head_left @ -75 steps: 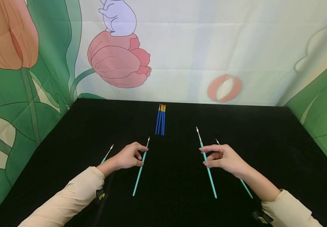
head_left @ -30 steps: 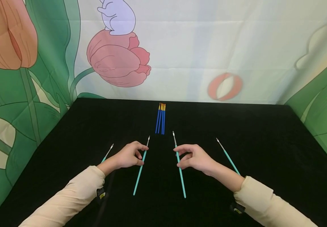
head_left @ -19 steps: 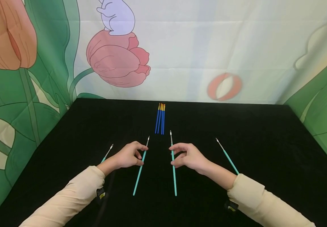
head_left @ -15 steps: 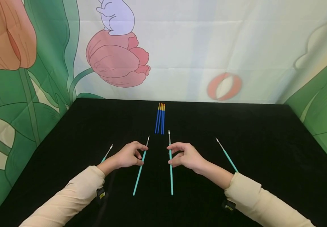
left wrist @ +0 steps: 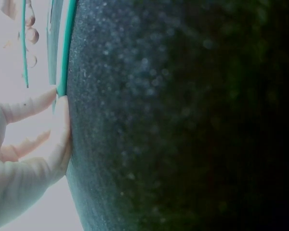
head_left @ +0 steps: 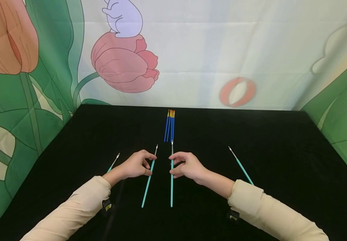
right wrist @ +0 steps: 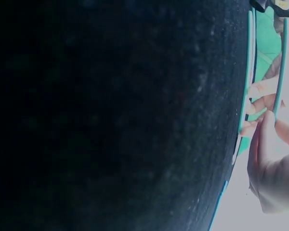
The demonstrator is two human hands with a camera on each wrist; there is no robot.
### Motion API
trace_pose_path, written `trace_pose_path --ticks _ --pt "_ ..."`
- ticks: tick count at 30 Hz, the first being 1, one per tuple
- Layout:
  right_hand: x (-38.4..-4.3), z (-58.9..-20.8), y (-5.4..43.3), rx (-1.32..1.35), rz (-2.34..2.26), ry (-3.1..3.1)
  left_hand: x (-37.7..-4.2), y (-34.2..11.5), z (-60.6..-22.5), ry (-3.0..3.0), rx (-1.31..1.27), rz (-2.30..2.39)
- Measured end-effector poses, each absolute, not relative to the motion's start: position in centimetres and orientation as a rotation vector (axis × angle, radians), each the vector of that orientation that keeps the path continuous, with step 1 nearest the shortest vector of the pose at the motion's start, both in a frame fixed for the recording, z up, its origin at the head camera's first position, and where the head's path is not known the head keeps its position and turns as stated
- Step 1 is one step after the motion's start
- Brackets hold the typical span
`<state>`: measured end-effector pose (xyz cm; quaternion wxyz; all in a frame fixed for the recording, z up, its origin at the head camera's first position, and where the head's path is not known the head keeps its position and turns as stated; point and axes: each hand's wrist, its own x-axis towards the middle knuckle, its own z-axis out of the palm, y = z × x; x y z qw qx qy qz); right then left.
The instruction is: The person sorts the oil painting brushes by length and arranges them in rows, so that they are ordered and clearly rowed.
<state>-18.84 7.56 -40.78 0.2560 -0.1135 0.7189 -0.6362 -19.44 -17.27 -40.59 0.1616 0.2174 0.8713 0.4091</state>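
Observation:
In the head view, my left hand [head_left: 133, 164] pinches a teal paintbrush [head_left: 146, 190] between thumb and fingers, left of the middle. This brush [right wrist: 245, 91] lies along the black surface in the right wrist view. To its right, my right hand [head_left: 188, 167] pinches a second teal paintbrush [head_left: 171, 190], pointing straight away from me. The right wrist view has that brush [right wrist: 282, 62] raised off the cloth. Its white tip overlaps the lower ends of several blue paintbrushes [head_left: 169, 129] in the head view.
Another teal paintbrush [head_left: 115, 161] lies at the left, partly behind my left wrist. One more teal paintbrush [head_left: 245, 171] slants at the right, its lower end hidden by my sleeve. The black tabletop [head_left: 266, 134] ends at a printed curtain [head_left: 185, 67].
My right hand has carried its teal paintbrush leftward, from near the right-hand brush to beside the left hand's brush, turning it straighter. My left hand has stayed in place.

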Motion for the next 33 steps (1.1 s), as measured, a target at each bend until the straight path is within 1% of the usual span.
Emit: trace_pose_path --ticks 7,33 --pt "-19.0 -41.0 6.4 -0.224 -1.716 1.974 -19.7 -17.4 -40.9 2.484 0.636 1.153" --pt "-19.0 -41.3 3.3 -0.092 -1.687 2.056 -19.8 -17.4 -41.1 2.486 0.656 1.169"
